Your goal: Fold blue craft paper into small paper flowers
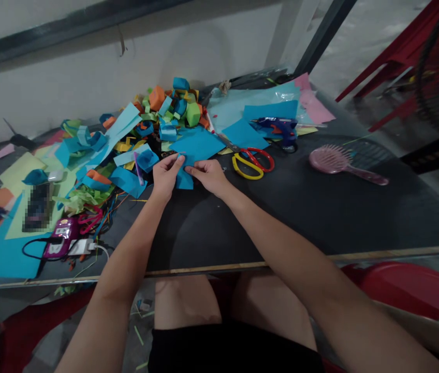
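Blue paper piece (pixel 185 181) held between both hands, just above the near side of the paper heap, over the dark table (pixel 211 233). Long axis runs roughly front to back; squared lower end points at the wearer. Matte, flat-faced, crisp straight edges. Left hand (pixel 165 173): thumb and fingers pinched on its upper left. Right hand (pixel 212 177): fingertips close together at its right edge; exact grip unclear. Beyond: angular folded paper shapes (pixel 193 114), many-coloured. Right: scissors (pixel 237 149), metal blades, looped red and yellow handles.
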`<state>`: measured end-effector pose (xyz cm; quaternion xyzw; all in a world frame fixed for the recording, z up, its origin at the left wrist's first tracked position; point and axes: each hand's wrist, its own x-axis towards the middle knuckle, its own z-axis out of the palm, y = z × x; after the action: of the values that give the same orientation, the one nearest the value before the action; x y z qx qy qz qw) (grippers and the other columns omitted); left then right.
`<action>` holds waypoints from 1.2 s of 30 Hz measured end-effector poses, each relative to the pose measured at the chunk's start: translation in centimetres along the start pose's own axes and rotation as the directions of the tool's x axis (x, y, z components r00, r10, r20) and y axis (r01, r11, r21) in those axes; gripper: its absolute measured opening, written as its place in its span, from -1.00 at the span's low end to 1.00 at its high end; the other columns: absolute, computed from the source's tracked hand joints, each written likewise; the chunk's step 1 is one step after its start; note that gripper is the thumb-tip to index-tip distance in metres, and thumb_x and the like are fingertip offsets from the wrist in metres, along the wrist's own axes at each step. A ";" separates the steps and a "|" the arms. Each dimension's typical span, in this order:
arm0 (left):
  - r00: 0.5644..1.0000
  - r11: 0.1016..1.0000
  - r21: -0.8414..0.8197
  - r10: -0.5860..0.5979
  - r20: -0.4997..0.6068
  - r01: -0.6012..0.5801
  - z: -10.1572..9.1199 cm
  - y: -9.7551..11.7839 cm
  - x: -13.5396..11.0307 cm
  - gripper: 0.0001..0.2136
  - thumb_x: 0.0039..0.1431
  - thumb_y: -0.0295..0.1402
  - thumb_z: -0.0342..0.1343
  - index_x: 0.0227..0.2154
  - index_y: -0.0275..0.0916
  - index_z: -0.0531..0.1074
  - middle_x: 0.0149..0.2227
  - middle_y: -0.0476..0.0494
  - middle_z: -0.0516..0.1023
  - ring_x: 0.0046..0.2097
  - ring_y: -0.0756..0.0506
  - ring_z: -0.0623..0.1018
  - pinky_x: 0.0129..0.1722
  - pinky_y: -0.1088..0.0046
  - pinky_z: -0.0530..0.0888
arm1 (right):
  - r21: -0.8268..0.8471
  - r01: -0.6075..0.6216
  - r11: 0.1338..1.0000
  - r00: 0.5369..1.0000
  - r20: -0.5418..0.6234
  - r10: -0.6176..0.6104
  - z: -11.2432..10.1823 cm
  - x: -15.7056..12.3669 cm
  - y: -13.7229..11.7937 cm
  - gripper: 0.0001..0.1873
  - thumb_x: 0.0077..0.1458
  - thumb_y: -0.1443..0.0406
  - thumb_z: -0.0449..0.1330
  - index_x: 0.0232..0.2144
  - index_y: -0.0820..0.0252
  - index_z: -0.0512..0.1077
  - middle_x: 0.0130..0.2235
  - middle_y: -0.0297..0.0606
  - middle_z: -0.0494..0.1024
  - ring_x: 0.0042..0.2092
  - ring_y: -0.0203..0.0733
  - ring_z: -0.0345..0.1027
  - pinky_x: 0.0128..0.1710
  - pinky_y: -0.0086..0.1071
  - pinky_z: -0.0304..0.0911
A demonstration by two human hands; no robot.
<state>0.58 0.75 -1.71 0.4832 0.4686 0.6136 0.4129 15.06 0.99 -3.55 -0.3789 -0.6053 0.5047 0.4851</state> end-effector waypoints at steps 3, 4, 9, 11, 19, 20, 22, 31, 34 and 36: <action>1.000 1.000 0.015 -0.021 0.010 0.021 -0.5 -0.1 0.4 -0.78 -0.10 -0.18 0.41 -0.41 -0.19 0.63 -0.35 -0.07 0.64 -0.23 -0.08 0.58 -0.18 0.40 0.49 | -0.008 0.007 1.000 1.000 0.009 -0.007 0.0 0.0 -0.1 -0.45 -0.08 -0.14 0.29 -0.67 0.18 0.29 -0.66 -0.43 0.26 -0.57 -0.34 0.19 -0.57 -0.43 0.10; 0.999 0.999 0.015 -0.031 0.010 0.031 -0.6 -0.2 0.5 -0.78 -0.10 -0.19 0.41 -0.42 -0.19 0.63 -0.37 -0.07 0.64 -0.24 -0.07 0.58 -0.18 0.40 0.49 | -0.011 0.012 1.000 1.000 0.015 -0.012 0.0 -0.1 -0.1 -0.45 -0.07 -0.13 0.29 -0.67 0.18 0.29 -0.66 -0.43 0.26 -0.57 -0.34 0.18 -0.56 -0.43 0.10; 0.998 0.998 -0.012 -0.060 0.010 0.060 -0.9 -0.3 0.7 -0.74 -0.17 -0.12 0.43 -0.46 -0.16 0.62 -0.41 -0.03 0.63 -0.28 -0.05 0.57 -0.21 0.41 0.49 | -0.004 0.009 1.000 1.000 0.027 -0.009 0.0 -0.1 -0.4 -0.44 -0.07 -0.13 0.29 -0.69 0.17 0.26 -0.67 -0.43 0.24 -0.57 -0.35 0.16 -0.56 -0.42 0.06; 0.998 0.998 -0.012 -0.062 0.002 0.062 -0.8 -0.2 0.6 -0.73 -0.19 -0.11 0.44 -0.47 -0.16 0.62 -0.42 -0.03 0.63 -0.29 -0.05 0.57 -0.23 0.42 0.49 | -0.020 0.010 1.000 1.000 0.030 -0.009 0.0 -0.1 -0.4 -0.44 -0.06 -0.13 0.28 -0.69 0.17 0.26 -0.67 -0.44 0.22 -0.57 -0.35 0.14 -0.55 -0.42 0.03; 0.998 0.998 0.016 -0.056 0.007 0.056 -0.8 0.0 0.5 -0.81 -0.06 -0.21 0.38 -0.42 -0.20 0.61 -0.42 -0.05 0.60 -0.30 -0.03 0.56 -0.23 0.45 0.46 | -0.038 0.028 0.999 0.999 0.037 -0.027 -0.1 0.1 0.0 -0.45 -0.01 -0.10 0.25 -0.69 0.17 0.25 -0.66 -0.44 0.18 -0.57 -0.37 0.09 -0.54 -0.41 0.01; 0.998 0.999 0.025 -0.040 0.045 0.039 -0.8 0.2 0.6 -0.79 -0.05 -0.19 0.38 -0.38 -0.19 0.61 -0.38 -0.06 0.61 -0.26 -0.04 0.57 -0.20 0.45 0.47 | -0.039 0.024 0.999 0.999 0.037 -0.022 -0.2 0.1 0.0 -0.45 -0.01 -0.11 0.25 -0.68 0.17 0.26 -0.66 -0.44 0.19 -0.57 -0.35 0.11 -0.54 -0.41 0.03; 0.989 0.999 0.037 0.029 0.147 -0.035 -1.2 0.7 0.7 -0.73 -0.03 -0.15 0.36 -0.30 -0.17 0.59 -0.28 -0.10 0.62 -0.16 -0.06 0.57 -0.13 0.45 0.46 | -0.053 0.015 0.999 0.999 0.035 -0.013 -0.2 0.2 0.1 -0.45 -0.04 -0.13 0.26 -0.68 0.17 0.28 -0.65 -0.43 0.20 -0.56 -0.34 0.14 -0.53 -0.41 0.06; 0.917 0.920 0.338 0.054 0.395 -0.200 -3.9 2.5 1.7 -0.71 0.06 -0.05 0.27 -0.46 -0.20 0.50 -0.46 -0.06 0.48 -0.42 0.01 0.41 -0.43 0.51 0.37 | -0.210 0.072 0.975 0.992 0.117 -0.048 -0.4 -0.1 -0.7 -0.44 0.01 -0.06 0.23 -0.71 0.16 0.13 -0.64 -0.46 0.05 -0.53 -0.38 -0.10 -0.49 -0.38 -0.13; 0.932 0.901 0.415 -0.036 0.360 -0.125 -4.3 2.1 1.8 -0.75 -0.05 -0.15 0.35 -0.50 -0.22 0.48 -0.54 -0.02 0.45 -0.51 0.03 0.39 -0.54 0.53 0.34 | -0.255 0.105 0.961 0.986 0.154 -0.066 -0.3 -0.1 -0.9 -0.42 0.05 -0.05 0.19 -0.71 0.15 0.05 -0.64 -0.47 -0.02 -0.52 -0.39 -0.16 -0.48 -0.37 -0.19; 0.945 0.911 0.409 -0.082 0.317 -0.058 -4.4 1.8 1.9 -0.74 -0.11 -0.19 0.39 -0.56 -0.23 0.45 -0.60 0.00 0.41 -0.56 0.05 0.37 -0.60 0.54 0.33 | -0.276 0.118 0.954 0.982 0.174 -0.072 -0.3 -0.1 -0.9 -0.41 0.07 -0.04 0.18 -0.70 0.15 0.02 -0.63 -0.47 -0.05 -0.52 -0.39 -0.18 -0.47 -0.36 -0.20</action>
<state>-4.21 1.43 -0.01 0.6516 0.5155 0.4092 0.3771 15.41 0.74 -2.71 -0.3730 -0.7265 0.4174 0.3986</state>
